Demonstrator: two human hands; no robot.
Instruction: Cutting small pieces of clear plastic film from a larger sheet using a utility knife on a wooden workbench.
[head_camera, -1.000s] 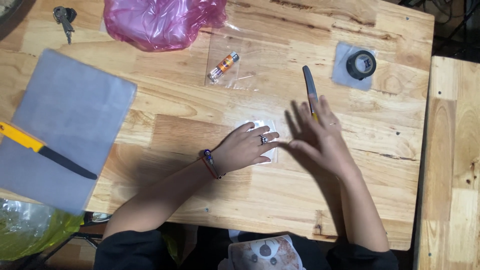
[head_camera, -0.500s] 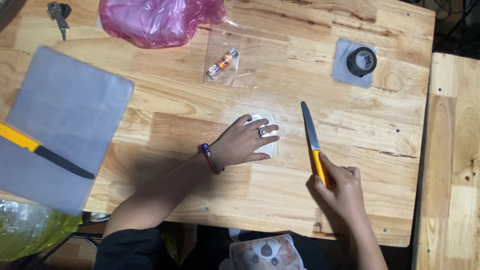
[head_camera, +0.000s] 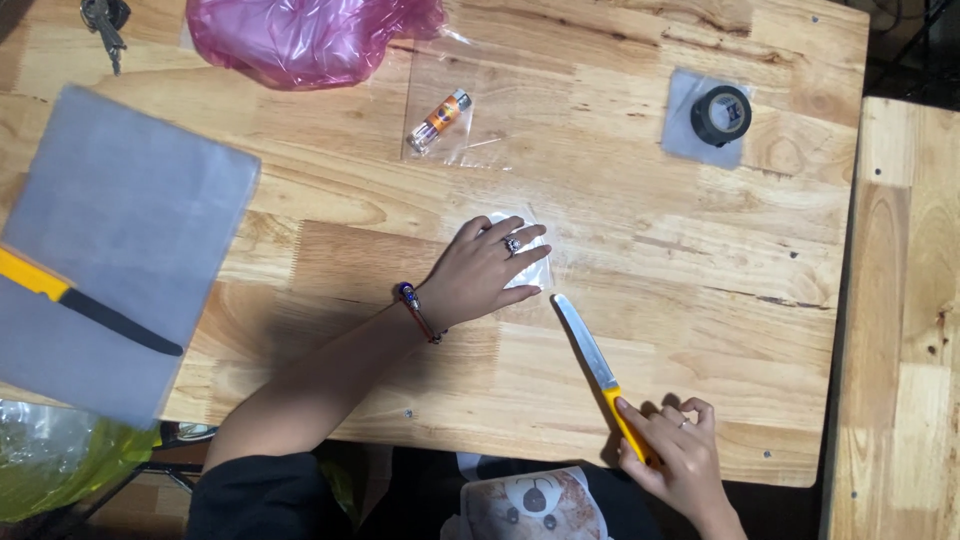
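Left hand: the left hand (head_camera: 487, 272) lies flat, palm down, fingers spread, pressing on a small clear bag (head_camera: 528, 262) on the wooden table (head_camera: 640, 300). It grips nothing; it only holds the bag down. A ring sits on one finger and a beaded bracelet (head_camera: 417, 310) circles the wrist.

Small clear bag: near the middle of the table, mostly covered by the left hand. Only its right edge and upper corner show past the fingertips. What is inside cannot be told.

Right hand: the right hand (head_camera: 672, 455) is closed around the yellow handle of a knife (head_camera: 598, 370), near the front edge of the table.

Knife: its blade points up and to the left, the tip just beside the lower right corner of the small clear bag, close to the left fingertips. Whether the tip touches the bag cannot be told. The right hand itself is well apart from the bag.

Far side of the table: a larger clear bag (head_camera: 450, 115) with an orange and white tube inside, a crumpled pink plastic bag (head_camera: 310, 35), and a set of keys (head_camera: 105, 25) at the corner.

Right part of the table: a roll of black tape (head_camera: 722, 113) on a grey square.

Left part of the table: a grey sheet (head_camera: 110, 240) with a second knife (head_camera: 85, 305) across it, yellow handle, dark blade.

Lower left corner: a greenish plastic bag (head_camera: 50, 470) below the table edge.
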